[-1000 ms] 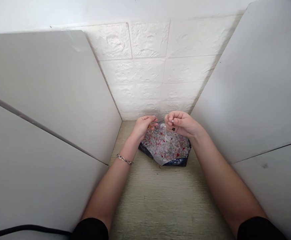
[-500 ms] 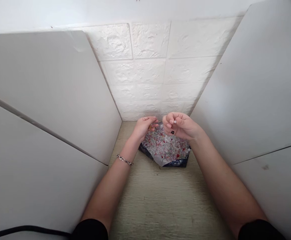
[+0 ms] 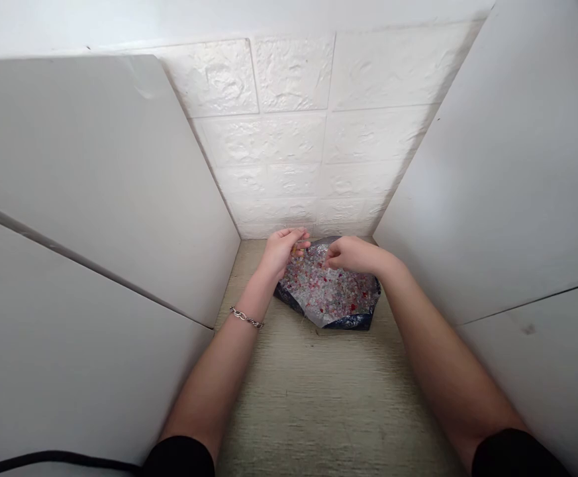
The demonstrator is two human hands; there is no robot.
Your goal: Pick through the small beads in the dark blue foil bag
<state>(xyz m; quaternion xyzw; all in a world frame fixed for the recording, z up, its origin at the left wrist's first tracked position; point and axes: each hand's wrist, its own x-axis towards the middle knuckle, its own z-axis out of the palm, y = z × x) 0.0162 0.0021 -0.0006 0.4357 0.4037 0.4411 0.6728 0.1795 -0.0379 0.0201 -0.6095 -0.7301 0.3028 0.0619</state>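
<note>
A dark-blue-edged bag (image 3: 351, 322), spread open, bears a heap of small beads (image 3: 328, 288), mostly clear, white and pale pink with some red ones. At its left side my left hand (image 3: 285, 250) has thumb and forefinger pinched together; a small yellowish bit shows by its fingers, and what the pinch holds is too fine to make out. Over the upper right of the heap, my right hand (image 3: 355, 255) is palm down with its fingers bent together towards the beads. Its fingertips are partly hidden, so I cannot see what is in them.
The bag lies on a wood-grain surface (image 3: 313, 397) against a white brick-patterned wall (image 3: 289, 139). Pale panels stand close on the left (image 3: 104, 159) and right (image 3: 507, 179). A black cable (image 3: 55, 455) runs at the lower left.
My right hand, which held a small white bead up at its fingertips, has turned palm down and lowered to the heap. My left hand stays pinched in nearly the same place.
</note>
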